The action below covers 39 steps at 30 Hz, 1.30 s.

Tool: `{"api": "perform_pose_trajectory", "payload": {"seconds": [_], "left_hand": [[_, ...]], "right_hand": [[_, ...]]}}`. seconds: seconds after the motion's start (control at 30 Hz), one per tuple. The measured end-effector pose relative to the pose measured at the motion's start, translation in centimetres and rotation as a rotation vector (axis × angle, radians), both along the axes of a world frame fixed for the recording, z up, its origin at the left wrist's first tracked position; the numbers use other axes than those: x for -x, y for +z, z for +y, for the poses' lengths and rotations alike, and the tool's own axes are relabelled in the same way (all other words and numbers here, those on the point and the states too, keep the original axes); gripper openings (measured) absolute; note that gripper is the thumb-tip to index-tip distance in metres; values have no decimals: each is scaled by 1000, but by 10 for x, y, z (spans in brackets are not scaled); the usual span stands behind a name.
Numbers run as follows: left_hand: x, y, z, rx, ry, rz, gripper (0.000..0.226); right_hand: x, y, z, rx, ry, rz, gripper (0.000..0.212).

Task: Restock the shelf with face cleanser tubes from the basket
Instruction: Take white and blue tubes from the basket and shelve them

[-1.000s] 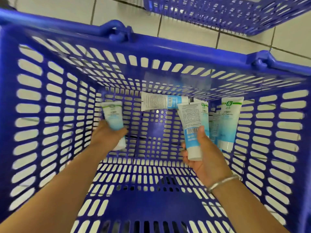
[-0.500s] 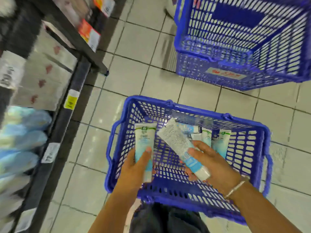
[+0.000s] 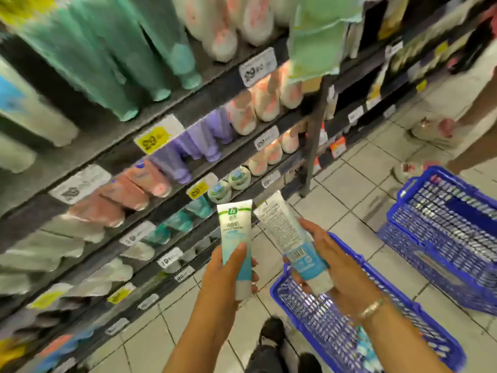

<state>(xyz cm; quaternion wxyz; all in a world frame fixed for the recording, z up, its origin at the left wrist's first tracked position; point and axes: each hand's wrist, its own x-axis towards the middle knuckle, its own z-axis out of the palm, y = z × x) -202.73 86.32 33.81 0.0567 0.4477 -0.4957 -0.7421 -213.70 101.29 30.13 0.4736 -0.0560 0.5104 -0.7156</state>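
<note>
My left hand (image 3: 224, 275) grips a white and blue face cleanser tube (image 3: 236, 238), held upright with its printed front toward me. My right hand (image 3: 330, 267) holds a second tube (image 3: 290, 238), tilted left with its back label and barcode showing. Both tubes are raised in front of the dark shelf unit (image 3: 150, 168), whose rows carry green, pink, purple and white tubes. The blue basket (image 3: 390, 305) stands on the tiled floor under my right forearm, with a few tubes lying in it.
A second blue basket (image 3: 443, 232) stands on the floor to the right. Another person's legs and shoes (image 3: 435, 130) are at the upper right beside the shelves. My own dark shoes (image 3: 271, 332) are on the tiles below my hands. Price tags line the shelf edges.
Both hands lifted the two tubes out of the basket and up toward the shelf. The view swung from the basket's inside to the shelves.
</note>
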Motion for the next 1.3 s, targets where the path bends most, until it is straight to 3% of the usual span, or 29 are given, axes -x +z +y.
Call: {"api": "perform_pose_trajectory", "payload": {"seconds": [0.17,0.3,0.37,0.47,0.57,0.7,0.83,0.93,1.13,1.3], "left_hand": [[-84,95,-31,97,268,108,42],[-156,150,-53,129,490,237,44],[-190,170,-64,161,572,279,46],[-240,193,-83,212,659,325,40],[-291,211,-103,218,705,411,34],[-371,231,-135,246,714,431,41],[-450,247,-174,354,710,405,31],[-501,262,-201,413,674,404,44],[-563,302,-256,469,618,488,59],[-580,339,-307,543,670,529,49]], "right_hand": [[-53,88,-70,64,153,-15,51],[-108,151,-118,105,294,-82,34],[-136,176,-139,132,382,-58,29],[-182,213,-175,146,555,72,39],[-237,245,-214,160,599,194,40],[-313,271,-258,235,580,109,34],[-387,285,-306,320,568,110,33],[-432,299,-336,383,562,116,37],[-480,345,-386,459,591,154,43],[-494,389,-435,506,659,290,47]]}}
